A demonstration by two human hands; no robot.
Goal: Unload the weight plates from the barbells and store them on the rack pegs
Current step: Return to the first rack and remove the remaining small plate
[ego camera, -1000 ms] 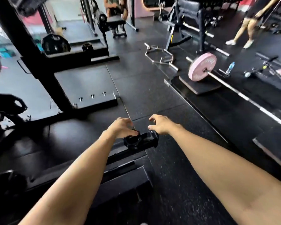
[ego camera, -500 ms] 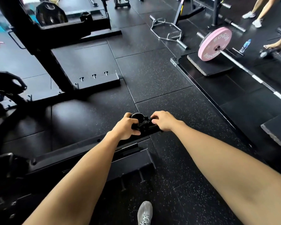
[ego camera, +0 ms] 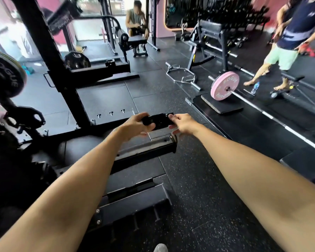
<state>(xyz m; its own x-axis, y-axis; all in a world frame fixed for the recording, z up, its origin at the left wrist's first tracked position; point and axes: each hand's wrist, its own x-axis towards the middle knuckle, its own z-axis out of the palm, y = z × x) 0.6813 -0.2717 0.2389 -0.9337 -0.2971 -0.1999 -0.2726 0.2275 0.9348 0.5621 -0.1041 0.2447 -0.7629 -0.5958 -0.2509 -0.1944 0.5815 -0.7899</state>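
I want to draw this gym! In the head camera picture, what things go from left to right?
Black Rogue plate → black rack post → left hand → right hand → pink plate → water bottle.

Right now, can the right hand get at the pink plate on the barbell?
Probably not: the right hand is on the black collar, and the pink plate lies well beyond it across open floor.

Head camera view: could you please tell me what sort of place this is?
Almost certainly a commercial gym: a barbell loaded with pink plates lies on black rubber flooring, a black power rack stands to the left, and a padded bench sits beyond.
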